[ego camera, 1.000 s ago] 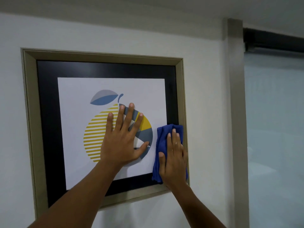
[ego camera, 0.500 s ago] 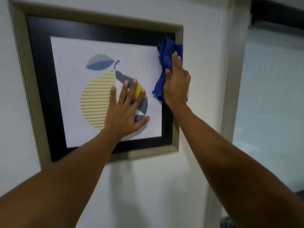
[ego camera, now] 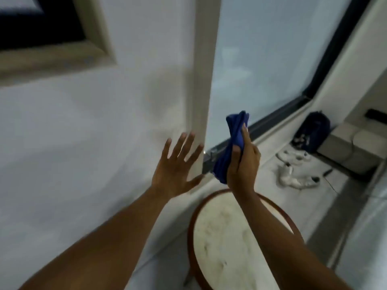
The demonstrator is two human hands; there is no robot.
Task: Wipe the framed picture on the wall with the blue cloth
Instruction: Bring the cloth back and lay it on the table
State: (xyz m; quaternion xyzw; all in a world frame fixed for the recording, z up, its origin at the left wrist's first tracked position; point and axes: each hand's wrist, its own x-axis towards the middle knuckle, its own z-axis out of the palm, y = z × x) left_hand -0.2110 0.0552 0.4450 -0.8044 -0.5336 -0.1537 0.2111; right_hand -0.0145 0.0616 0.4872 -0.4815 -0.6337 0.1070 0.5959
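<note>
White wall [ego camera: 73,132] fills the left of the view, ending at a pale vertical post [ego camera: 204,80] beside a frosted glass panel [ego camera: 268,59] with a dark lower rail. Picture [ego camera: 52,38]: only its lower right corner is in view at top left, showing a beige frame around a black inner border; the artwork itself is out of shot and the corner is blurred. Cloth [ego camera: 230,147]: deep blue, bunched into a vertical wad with folds running lengthwise, its upper end sticking up above the fingers and its lower end hanging below the palm; it is well apart from the picture, lower and to the right, in front of the glass panel's bottom edge. Right hand [ego camera: 244,164]: closed around the middle of the cloth, thumb across the front and fingers wrapped behind. Left hand [ego camera: 176,166]: flat and fully spread, palm toward the wall near the post, holding nothing; contact with the wall cannot be determined. Both forearms are bare. Below the hands stands a round table [ego camera: 230,248] with a pale marbled top and a reddish-brown rim. On the floor [ego camera: 326,206] to the right lie white shoes [ego camera: 293,176] and, behind them against the far wall, a dark blue bag [ego camera: 314,132]. No brand, label or legible writing is visible on any item; motion blur softens most detail.
</note>
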